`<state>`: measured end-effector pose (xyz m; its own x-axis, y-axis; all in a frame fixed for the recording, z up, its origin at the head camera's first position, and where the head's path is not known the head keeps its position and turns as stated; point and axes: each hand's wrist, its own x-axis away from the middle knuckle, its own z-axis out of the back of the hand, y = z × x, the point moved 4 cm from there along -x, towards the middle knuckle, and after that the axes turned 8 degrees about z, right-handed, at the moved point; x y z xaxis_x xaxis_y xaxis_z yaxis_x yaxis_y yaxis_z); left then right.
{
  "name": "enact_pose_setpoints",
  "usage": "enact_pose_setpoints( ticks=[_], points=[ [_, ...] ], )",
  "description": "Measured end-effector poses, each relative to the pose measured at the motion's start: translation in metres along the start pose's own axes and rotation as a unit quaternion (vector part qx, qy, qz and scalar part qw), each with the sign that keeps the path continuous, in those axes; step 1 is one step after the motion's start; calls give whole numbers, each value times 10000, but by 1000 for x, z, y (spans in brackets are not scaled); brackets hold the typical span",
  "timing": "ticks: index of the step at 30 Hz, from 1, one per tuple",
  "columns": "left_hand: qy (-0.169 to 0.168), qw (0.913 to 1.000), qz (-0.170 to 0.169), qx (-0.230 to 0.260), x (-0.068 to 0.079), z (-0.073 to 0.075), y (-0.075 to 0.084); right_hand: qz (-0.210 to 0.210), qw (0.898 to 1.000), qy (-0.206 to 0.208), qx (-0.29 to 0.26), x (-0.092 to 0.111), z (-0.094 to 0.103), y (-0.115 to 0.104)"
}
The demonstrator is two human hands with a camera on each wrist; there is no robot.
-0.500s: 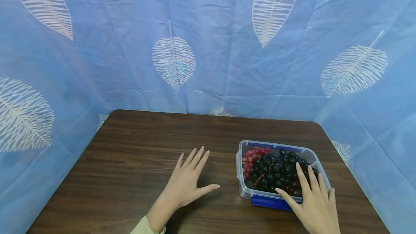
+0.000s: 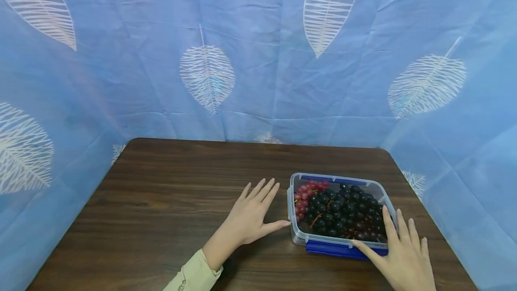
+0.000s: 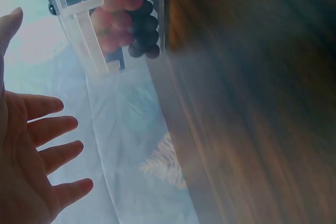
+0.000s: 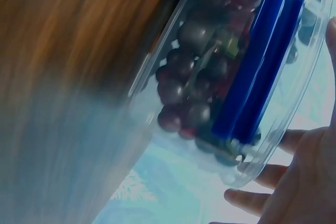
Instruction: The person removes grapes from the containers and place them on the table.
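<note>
A clear plastic container [image 2: 297, 237] with blue latches [image 2: 335, 249] stands at the right of the table. Dark grapes [image 2: 343, 212] fill most of it, and red grapes [image 2: 303, 196] lie at its left end. Whether a clear lid covers them I cannot tell. Just left of the container, my left hand [image 2: 251, 221] hovers with fingers spread, its thumb tip close to the wall; in the left wrist view that hand [image 3: 34, 150] holds nothing. My right hand [image 2: 405, 255] spreads its straight fingers over the container's right front corner; contact with the rim is unclear.
The dark wood table [image 2: 161, 201] has rounded far corners. A blue cloth [image 2: 258, 80] with white leaf prints hangs behind it and along both sides.
My left hand has moved right, nearer the container. The right hand has shifted right, from above the grapes to the container's right edge. The head view has turned slightly right.
</note>
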<state>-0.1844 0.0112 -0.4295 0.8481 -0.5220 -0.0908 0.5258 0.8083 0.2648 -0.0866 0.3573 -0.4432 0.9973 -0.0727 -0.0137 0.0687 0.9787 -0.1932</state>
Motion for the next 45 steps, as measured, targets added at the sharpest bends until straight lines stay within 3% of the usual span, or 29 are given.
enact_pose_setpoints(
  ticks=[13,22,30,36,41,45],
  points=[
    [-99,9986,-169,-493,-29,-3,20,-244,9996,61,124,7,-1,19],
    [-97,9962,-320,-808,-44,-13,32,-417,9987,-271,80,10,-6,29],
    [-379,9928,-319,-1090,-63,-16,48,-488,9982,-333,49,13,-8,37],
    [-357,9941,-393,-946,-73,-14,60,-497,9980,-378,25,15,-6,36],
    [-191,9943,-852,-619,-75,-10,75,-459,9981,-410,13,15,-5,35],
    [-329,9932,-1041,-394,-78,-12,92,-503,9978,-438,19,15,-5,37]
  ],
)
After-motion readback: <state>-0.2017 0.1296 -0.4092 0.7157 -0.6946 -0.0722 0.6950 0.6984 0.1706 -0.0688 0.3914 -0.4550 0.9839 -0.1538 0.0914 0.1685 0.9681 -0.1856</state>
